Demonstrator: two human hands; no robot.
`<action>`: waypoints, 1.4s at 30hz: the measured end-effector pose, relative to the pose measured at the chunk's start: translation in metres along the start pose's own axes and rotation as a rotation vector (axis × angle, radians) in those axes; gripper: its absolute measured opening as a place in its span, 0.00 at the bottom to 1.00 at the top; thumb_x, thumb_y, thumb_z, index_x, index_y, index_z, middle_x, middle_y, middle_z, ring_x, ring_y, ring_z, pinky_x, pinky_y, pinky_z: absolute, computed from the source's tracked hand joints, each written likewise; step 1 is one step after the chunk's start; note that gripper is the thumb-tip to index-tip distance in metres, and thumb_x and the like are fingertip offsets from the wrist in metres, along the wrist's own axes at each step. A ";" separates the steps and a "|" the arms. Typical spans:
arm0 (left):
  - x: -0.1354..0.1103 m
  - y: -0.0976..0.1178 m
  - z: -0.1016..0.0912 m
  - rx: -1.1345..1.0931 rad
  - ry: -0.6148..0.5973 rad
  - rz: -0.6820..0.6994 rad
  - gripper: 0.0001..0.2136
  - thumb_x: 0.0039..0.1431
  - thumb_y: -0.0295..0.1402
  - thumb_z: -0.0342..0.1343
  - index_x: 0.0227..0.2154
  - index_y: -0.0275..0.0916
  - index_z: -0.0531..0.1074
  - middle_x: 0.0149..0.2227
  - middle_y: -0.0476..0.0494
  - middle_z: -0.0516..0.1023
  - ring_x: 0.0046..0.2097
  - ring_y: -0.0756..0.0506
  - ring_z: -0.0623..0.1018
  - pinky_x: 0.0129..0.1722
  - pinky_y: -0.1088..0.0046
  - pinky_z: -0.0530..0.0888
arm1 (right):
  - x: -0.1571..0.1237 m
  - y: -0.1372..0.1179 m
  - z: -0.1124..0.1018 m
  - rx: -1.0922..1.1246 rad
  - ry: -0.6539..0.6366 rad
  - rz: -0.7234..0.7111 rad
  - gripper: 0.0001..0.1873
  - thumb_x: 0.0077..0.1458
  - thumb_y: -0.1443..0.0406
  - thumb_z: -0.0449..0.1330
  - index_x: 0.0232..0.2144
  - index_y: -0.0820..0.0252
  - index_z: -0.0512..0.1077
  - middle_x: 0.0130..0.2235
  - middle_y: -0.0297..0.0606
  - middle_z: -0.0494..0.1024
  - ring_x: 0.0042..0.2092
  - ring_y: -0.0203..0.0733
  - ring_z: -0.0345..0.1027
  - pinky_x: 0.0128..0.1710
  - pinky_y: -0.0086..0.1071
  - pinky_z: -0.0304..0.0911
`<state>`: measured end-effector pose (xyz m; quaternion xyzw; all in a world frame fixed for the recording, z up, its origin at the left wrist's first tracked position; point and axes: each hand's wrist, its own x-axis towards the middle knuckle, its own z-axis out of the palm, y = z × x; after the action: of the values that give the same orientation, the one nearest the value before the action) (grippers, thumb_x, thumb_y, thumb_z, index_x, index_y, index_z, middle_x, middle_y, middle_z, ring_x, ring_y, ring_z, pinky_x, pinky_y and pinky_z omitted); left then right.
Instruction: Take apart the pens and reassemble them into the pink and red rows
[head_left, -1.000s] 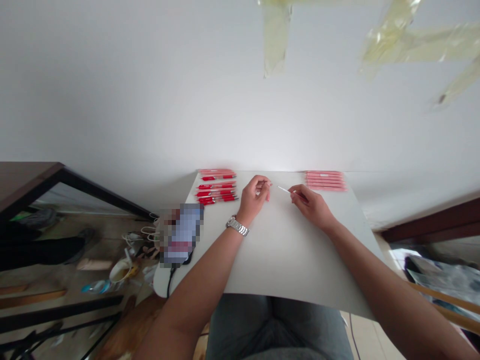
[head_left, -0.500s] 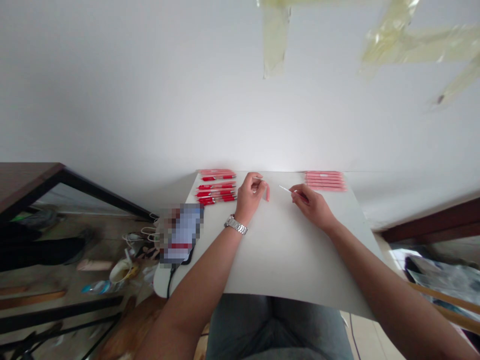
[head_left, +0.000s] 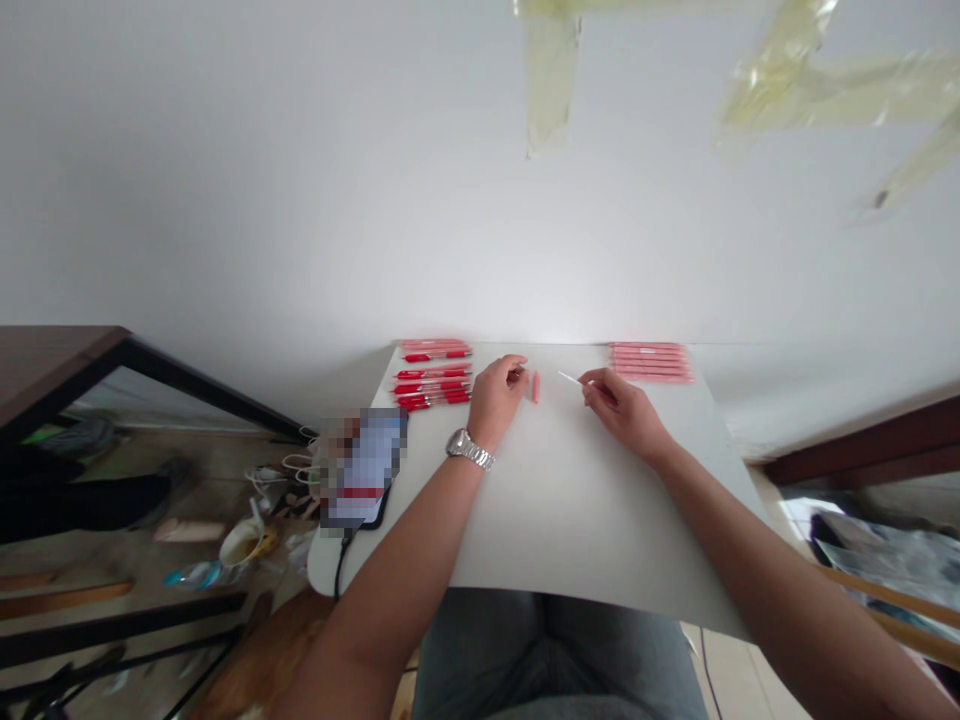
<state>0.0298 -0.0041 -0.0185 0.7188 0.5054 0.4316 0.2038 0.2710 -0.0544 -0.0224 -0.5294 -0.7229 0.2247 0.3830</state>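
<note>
The white worktop [head_left: 570,520] stood against a white wall [head_left: 300,200] with tape [head_left: 550,80] stuck on it. At its far middle, the right hand [head_left: 626,415] pinched a thin refill [head_left: 570,378]. The left hand [head_left: 496,398] curled beside a pink cap [head_left: 535,386], its grip unclear. Red pens [head_left: 433,376] lay far left and pink barrels [head_left: 651,362] far right.

The phone [head_left: 364,465] is pixelated (illegible); whether the left hand [head_left: 496,398] holds anything is too small to tell.

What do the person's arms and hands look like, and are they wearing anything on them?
Both arms are bare, with no sleeves showing anywhere in view. The left hand and the right hand have no gloves. A shiny silver watch with a metal link band goes round the left wrist. Whether there are rings is too small to tell.
</note>
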 end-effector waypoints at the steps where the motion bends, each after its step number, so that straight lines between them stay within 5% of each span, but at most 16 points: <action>1: 0.000 0.000 -0.001 0.026 -0.007 -0.002 0.09 0.65 0.28 0.59 0.46 0.41 0.78 0.40 0.43 0.84 0.39 0.46 0.82 0.43 0.68 0.77 | 0.000 0.000 0.000 0.000 -0.001 0.000 0.14 0.68 0.55 0.54 0.47 0.54 0.72 0.33 0.35 0.78 0.33 0.39 0.70 0.36 0.32 0.63; 16: -0.005 -0.007 -0.001 0.307 -0.073 0.049 0.06 0.66 0.35 0.61 0.42 0.44 0.82 0.41 0.42 0.78 0.40 0.45 0.78 0.41 0.68 0.73 | 0.000 -0.002 -0.001 0.002 -0.007 0.000 0.14 0.69 0.54 0.53 0.47 0.55 0.72 0.33 0.35 0.77 0.33 0.39 0.69 0.36 0.32 0.63; 42: -0.004 -0.004 -0.001 0.242 -0.029 0.032 0.08 0.67 0.30 0.56 0.42 0.43 0.80 0.40 0.43 0.79 0.38 0.46 0.78 0.41 0.69 0.73 | 0.000 -0.003 -0.001 -0.002 -0.002 0.009 0.15 0.69 0.53 0.53 0.47 0.54 0.72 0.33 0.36 0.79 0.34 0.41 0.71 0.36 0.33 0.65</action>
<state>0.0262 -0.0066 -0.0227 0.7523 0.5394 0.3600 0.1160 0.2701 -0.0557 -0.0196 -0.5330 -0.7209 0.2262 0.3808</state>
